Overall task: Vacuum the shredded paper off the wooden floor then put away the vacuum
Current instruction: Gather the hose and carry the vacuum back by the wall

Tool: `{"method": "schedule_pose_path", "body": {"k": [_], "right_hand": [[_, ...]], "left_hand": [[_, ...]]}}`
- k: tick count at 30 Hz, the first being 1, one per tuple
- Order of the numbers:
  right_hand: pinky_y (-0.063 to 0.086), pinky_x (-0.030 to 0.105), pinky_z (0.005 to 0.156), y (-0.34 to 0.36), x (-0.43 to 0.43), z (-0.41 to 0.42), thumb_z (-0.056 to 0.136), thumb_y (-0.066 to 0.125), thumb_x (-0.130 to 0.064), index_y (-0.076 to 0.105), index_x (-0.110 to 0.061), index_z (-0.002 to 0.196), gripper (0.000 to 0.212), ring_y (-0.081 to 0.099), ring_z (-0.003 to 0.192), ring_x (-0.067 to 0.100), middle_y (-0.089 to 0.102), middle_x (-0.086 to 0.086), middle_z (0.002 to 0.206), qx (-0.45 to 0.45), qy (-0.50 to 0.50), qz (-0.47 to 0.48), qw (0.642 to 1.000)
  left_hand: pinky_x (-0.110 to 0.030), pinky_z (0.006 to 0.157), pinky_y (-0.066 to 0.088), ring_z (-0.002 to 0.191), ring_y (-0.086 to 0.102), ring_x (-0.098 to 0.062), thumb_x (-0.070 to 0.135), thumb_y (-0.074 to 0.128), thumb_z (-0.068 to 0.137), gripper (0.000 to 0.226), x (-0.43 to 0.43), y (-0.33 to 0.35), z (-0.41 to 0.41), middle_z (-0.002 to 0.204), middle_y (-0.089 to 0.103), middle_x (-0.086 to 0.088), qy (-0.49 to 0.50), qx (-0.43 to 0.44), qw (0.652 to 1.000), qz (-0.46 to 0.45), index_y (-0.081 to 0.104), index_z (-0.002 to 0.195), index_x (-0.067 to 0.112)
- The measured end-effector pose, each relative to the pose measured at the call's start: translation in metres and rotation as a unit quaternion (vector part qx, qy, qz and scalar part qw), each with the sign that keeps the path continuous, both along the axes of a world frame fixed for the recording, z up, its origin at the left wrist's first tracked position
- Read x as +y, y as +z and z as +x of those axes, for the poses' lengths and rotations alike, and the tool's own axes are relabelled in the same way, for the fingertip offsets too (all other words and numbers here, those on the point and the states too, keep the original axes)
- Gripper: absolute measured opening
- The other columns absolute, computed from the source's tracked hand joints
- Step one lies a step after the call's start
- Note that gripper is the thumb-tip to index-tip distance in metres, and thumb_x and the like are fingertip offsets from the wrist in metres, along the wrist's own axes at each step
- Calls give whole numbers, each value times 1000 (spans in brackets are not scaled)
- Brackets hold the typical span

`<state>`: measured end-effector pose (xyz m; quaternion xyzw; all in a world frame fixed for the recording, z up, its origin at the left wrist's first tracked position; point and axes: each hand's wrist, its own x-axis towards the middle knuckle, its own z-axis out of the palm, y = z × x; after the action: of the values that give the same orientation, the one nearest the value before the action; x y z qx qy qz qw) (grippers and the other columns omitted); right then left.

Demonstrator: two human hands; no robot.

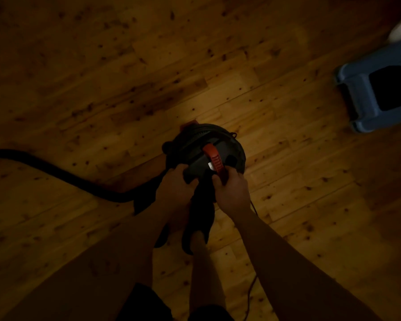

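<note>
Gripping the vacuum [204,144] with both hands, I am bending over it while it is sitting upright on the wooden floor [102,77], just beyond my fingertips. My left hand [174,186] is curling its fingers round a black block at the near edge of the lid. My right hand [232,193] is closing thumb and fingers round the near end of the orange handle [214,158], so neither hand is lying open. I am finding no pale paper scraps on the boards around my hands, though the light is too dim to be sure. I am therefore judging that the sweeping is done and that I am starting to put the machine away; I cannot tell whether my left fingers are working a catch or a switch. The next move is calling for a firmer hold further along the handle and a straight lift. It also means minding the hose [56,172], which is snaking out to the left of my left hand, and the thin cord [252,286], which is trailing back under my right wrist. My foot [199,228] is standing directly below my fingers, where either could be snagging it. The vacuum is looking like a squat round drum, black all over, with the handle arching across its top. A blue stool [361,93] is standing well apart, far right of my right hand.
</note>
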<state>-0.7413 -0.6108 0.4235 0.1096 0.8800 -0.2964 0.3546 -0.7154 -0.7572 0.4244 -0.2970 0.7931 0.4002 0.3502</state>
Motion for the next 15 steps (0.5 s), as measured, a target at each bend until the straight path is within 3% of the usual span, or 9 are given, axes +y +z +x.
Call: {"method": "schedule_pose_path", "body": {"k": [4,9,13,15], "right_hand": [[46,48,94,-17,3,4,98,50,-29,44,-13,138,43,50,114,38,55,18,122,-12,27,-4,1000],[47,38,75,-28,6,0,101,46,-27,53,-19,131,32,59,99,35,65,13,107,12,18,4,1000],[47,37,72,-27,3,-2,102,45,-30,57,-22,126,29,60,95,35,66,11,99,23,6,21,1000],[47,37,70,-28,2,-1,101,46,-31,59,-22,125,29,61,92,34,67,11,96,28,4,24,999]], "left_hand": [[-49,83,53,102,59,-32,33,66,89,47,-2,-21,12,120,55,-14,3,45,999,-19,43,129,23],[-34,66,42,80,53,-25,29,70,86,50,4,-29,14,95,47,-5,20,71,997,-22,42,126,18],[-25,56,35,80,55,-24,26,70,86,46,1,-36,13,83,46,1,40,83,995,-32,42,121,14],[-28,63,40,87,58,-28,27,72,85,47,0,-38,12,84,50,0,47,91,994,-41,44,120,12]]}}
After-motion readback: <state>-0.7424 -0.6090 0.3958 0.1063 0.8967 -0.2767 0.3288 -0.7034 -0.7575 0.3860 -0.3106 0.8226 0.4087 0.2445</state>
